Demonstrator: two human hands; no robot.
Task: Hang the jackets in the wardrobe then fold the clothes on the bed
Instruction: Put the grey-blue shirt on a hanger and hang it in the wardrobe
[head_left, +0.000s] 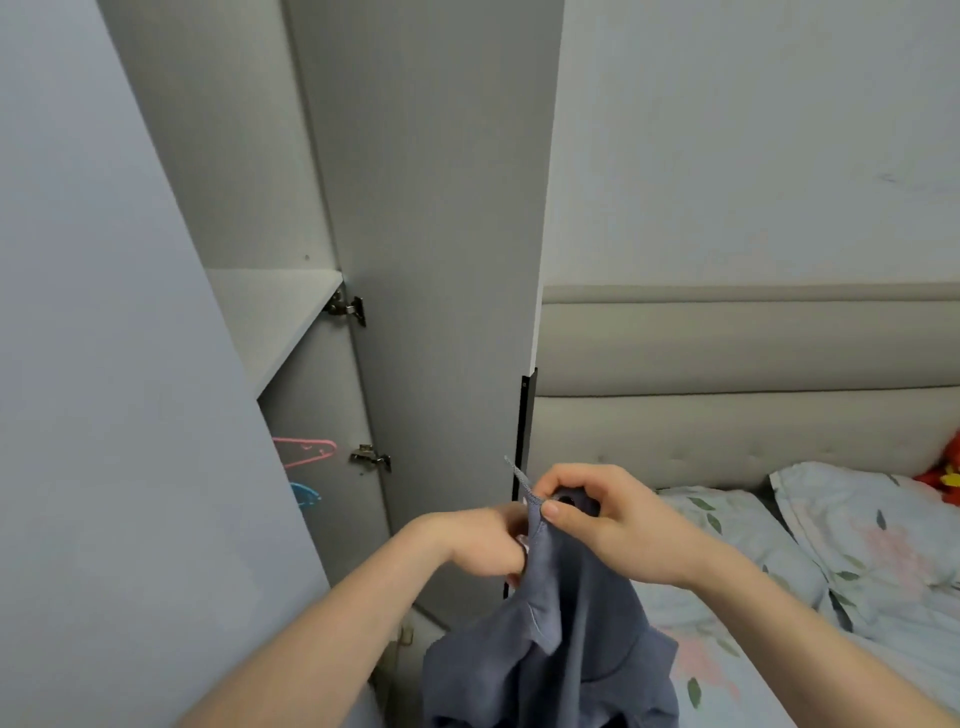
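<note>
You held the slate-blue cloth jacket (561, 639) up in front of the open grey wardrobe (426, 260), between its door and the bed (737, 670). Your right hand (602, 525) had its fingers curled over the top edge of the fabric, thumb pressed against the cloth, pinching it tight. Your left hand (483, 540) gripped the same top edge just beside it, fingers curled in so far that their tips were hidden behind the cloth. The rest of the jacket hung down in loose folds below both hands, its lower part running out of view. Inside the wardrobe, below the pale shelf (275, 322), a pink plastic hanger (306, 449) and a blue plastic hanger (304, 496) showed. On the bed, floral pillows (852, 525) lay against the beige padded headboard (753, 395).
</note>
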